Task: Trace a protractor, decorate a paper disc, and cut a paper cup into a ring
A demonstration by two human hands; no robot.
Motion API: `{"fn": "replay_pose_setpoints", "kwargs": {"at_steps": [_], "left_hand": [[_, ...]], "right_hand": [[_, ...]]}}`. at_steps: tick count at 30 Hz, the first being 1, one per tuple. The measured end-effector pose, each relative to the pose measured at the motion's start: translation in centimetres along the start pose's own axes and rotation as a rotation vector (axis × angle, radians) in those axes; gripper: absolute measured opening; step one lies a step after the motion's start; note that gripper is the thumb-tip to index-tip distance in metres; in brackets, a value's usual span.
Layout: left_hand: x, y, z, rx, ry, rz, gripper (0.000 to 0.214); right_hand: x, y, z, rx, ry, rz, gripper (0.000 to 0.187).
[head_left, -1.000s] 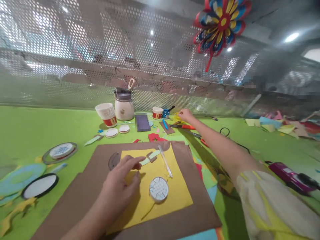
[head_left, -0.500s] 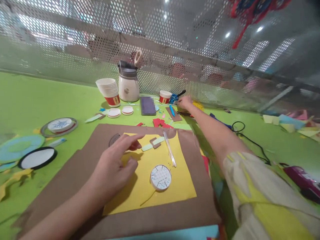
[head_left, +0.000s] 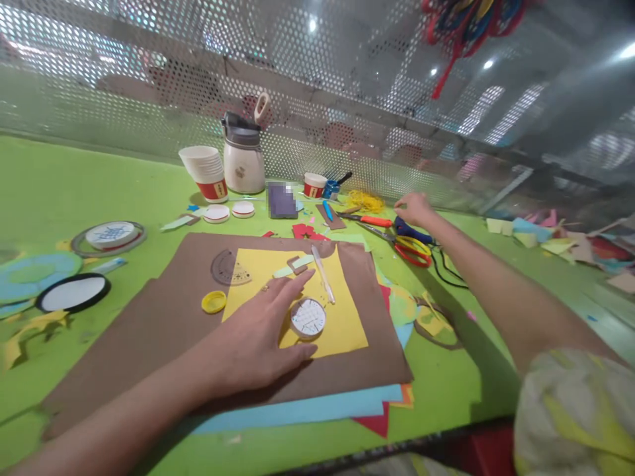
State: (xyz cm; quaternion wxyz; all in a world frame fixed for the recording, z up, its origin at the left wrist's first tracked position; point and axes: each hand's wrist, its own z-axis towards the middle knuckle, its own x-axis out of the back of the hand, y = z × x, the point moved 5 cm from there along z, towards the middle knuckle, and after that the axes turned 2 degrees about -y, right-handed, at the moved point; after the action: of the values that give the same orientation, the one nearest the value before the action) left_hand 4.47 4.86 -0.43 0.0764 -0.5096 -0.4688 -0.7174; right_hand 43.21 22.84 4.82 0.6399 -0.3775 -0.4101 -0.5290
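Observation:
My left hand (head_left: 258,330) is open over the yellow paper (head_left: 347,324), its thumb and forefinger spread on either side of a round white disc (head_left: 308,318) marked with a grid. No finger visibly grips the disc. A white pen (head_left: 323,274) and a pale green strip with a brown square loop (head_left: 297,264) lie just beyond it. Out to the right, my right hand (head_left: 417,209) is beside a dark blue tool (head_left: 411,231) with a black cord. Its fingers are bent and look apart; whether they touch the tool is unclear.
Scissors (head_left: 414,251), an orange-handled tool (head_left: 376,221) and yellow string (head_left: 366,201) lie near my right hand. Stacked paper cups (head_left: 204,173) and a white jug (head_left: 243,158) stand by the mesh panel. Brown card (head_left: 163,317) lies under the yellow paper. A protractor (head_left: 231,267) rests left.
My right hand has moved right, away from the blue jar and yellow string, to the dark blue tool. My left hand has moved right and nearer, around the disc. The view has shifted.

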Motion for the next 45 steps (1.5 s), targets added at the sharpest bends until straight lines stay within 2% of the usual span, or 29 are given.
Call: {"fn": "replay_pose_setpoints", "kwargs": {"at_steps": [3,5,7,10,11,14,16,19,22,24,30,35,37,39,42,45], "left_hand": [[-0.6,0.5,0.4,-0.035,0.033,0.105,0.090],[-1.1,0.6,0.6,-0.056,0.068,0.137,0.085],[-1.3,0.5,0.8,-0.059,0.109,0.143,0.079],[-0.8,-0.1,0.9,-0.044,0.198,0.074,0.079],[-0.3,-0.3,0.9,-0.043,0.247,0.039,0.080],[1.9,-0.8,0.5,-0.082,0.435,-0.097,0.082],[3.4,-1.0,0.1,-0.149,0.569,-0.171,0.083],[4.9,-0.9,-0.7,-0.253,0.729,-0.199,0.085],[5.3,-0.5,-1.4,-0.291,0.852,-0.108,0.087],[5.2,0.0,-1.7,-0.305,0.889,-0.014,0.088],[4.7,1.4,-2.2,-0.308,0.873,0.092,0.089],[4.1,1.7,-2.3,-0.232,0.779,0.044,0.089],[4.2,1.3,-2.1,-0.214,0.714,-0.141,0.086],[4.6,0.4,-1.8,-0.165,0.646,-0.450,0.080],[5.1,-1.0,-1.2,0.031,0.549,-0.909,0.067],[4.8,-1.3,-0.7,0.177,0.402,-1.082,0.047]], "right_hand": [[1.2,-0.5,-2.9,-0.090,0.048,0.015,0.029],[1.4,-2.1,-5.0,-0.098,0.087,0.059,0.030],[1.3,-4.6,-7.1,-0.076,0.128,0.130,0.030],[1.0,-9.4,-10.1,-0.014,0.181,0.286,0.015],[1.0,-11.0,-11.0,0.008,0.197,0.347,0.011],[1.6,-15.5,-12.9,0.096,0.204,0.541,0.015],[2.4,-17.6,-13.7,0.146,0.189,0.669,0.015],[3.6,-19.4,-14.3,0.138,0.146,0.856,0.014],[3.7,-21.2,-14.5,0.073,0.007,1.058,0.018],[3.3,-22.9,-14.6,0.020,-0.110,1.211,0.026],[2.2,-28.1,-15.2,-0.109,-0.331,1.591,0.046],[1.9,-29.2,-15.3,-0.196,-0.346,1.729,0.040],[1.5,-28.8,-15.2,-0.219,-0.341,1.765,0.039],[1.1,-28.2,-15.0,-0.234,-0.344,1.794,0.040],[0.4,-27.4,-14.8,-0.256,-0.366,1.814,0.039],[-0.4,-27.0,-14.6,-0.275,-0.392,1.815,0.038]]}}
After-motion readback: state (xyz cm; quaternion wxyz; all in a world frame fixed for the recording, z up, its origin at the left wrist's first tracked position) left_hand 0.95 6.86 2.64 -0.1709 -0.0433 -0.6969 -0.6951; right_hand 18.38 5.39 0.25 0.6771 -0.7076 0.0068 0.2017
